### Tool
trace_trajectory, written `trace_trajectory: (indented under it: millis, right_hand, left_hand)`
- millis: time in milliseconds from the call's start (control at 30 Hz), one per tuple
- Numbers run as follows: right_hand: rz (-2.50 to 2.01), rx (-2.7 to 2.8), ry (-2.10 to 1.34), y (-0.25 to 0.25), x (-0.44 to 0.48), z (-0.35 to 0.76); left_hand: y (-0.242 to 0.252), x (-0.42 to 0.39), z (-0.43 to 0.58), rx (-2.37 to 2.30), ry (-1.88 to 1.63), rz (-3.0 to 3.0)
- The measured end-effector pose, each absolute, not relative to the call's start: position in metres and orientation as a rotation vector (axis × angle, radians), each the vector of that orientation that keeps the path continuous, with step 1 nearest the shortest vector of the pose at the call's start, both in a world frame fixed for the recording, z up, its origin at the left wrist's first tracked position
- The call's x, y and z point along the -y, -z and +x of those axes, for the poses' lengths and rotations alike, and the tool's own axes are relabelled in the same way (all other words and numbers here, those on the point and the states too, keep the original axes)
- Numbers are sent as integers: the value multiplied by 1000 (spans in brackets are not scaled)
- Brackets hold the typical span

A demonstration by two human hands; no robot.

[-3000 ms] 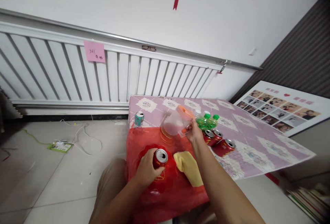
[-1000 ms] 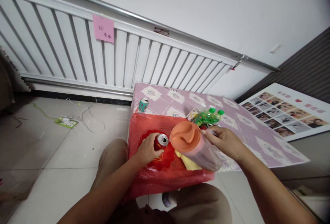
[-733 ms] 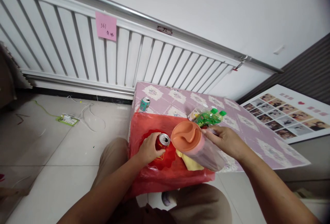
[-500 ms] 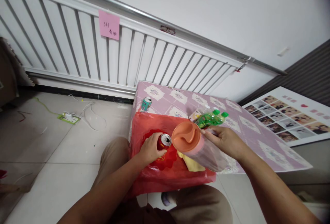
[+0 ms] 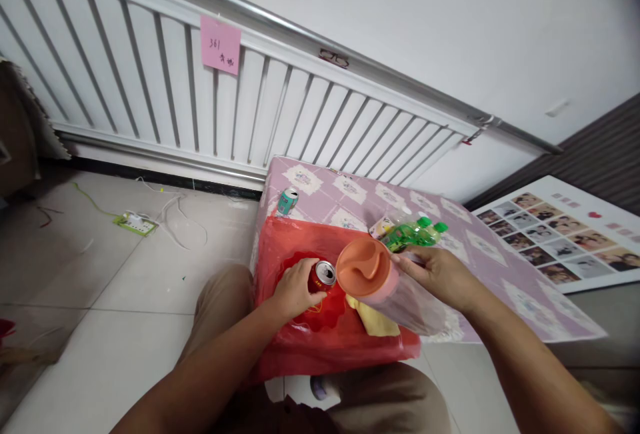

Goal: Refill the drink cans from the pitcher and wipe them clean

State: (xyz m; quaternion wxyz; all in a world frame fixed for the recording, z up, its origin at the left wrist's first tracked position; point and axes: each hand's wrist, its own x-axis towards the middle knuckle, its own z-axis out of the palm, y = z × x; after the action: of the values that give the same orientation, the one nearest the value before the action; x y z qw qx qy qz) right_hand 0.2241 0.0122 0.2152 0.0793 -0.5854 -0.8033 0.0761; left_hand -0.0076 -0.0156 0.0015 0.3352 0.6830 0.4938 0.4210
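Observation:
My left hand (image 5: 299,289) is wrapped round a red drink can (image 5: 324,275) with an opened top, over a red scalloped tray (image 5: 320,317). In my right hand (image 5: 440,274) is a clear plastic pitcher (image 5: 415,304) with an orange lid (image 5: 364,267). The pitcher is tilted to the left, its lid close beside the can's top. Whether liquid runs between them I cannot tell. Under the pitcher lies a folded yellow cloth (image 5: 373,319) on the red plastic cover (image 5: 310,237).
A teal can (image 5: 287,201) stands at the table's back left. Green-capped bottles (image 5: 413,234) lie behind the pitcher on the patterned tablecloth (image 5: 480,247). A radiator (image 5: 300,107) runs along the wall. On the floor at left are a power strip (image 5: 135,223) and cables.
The view has shifted slightly. Both hands keep their holds on the can and the pitcher, with almost no movement relative to the table.

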Motion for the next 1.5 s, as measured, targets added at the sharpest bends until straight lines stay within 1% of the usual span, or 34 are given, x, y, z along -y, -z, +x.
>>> trace_trajectory:
  millis: [267,900,1500]
  right_hand:
    - [-1851,2455,-269,-218,-14,221]
    - [-1803,2499,-208,-222,-14,211]
    - [-1784,2533,-236,-226,-16,204]
  left_hand:
    - [-2,16,-8,-1298,-1096,1787]
    - [1,15,-7,-1299,-1111,1802]
    - [0,15,-8,-1293,-1102,1795]
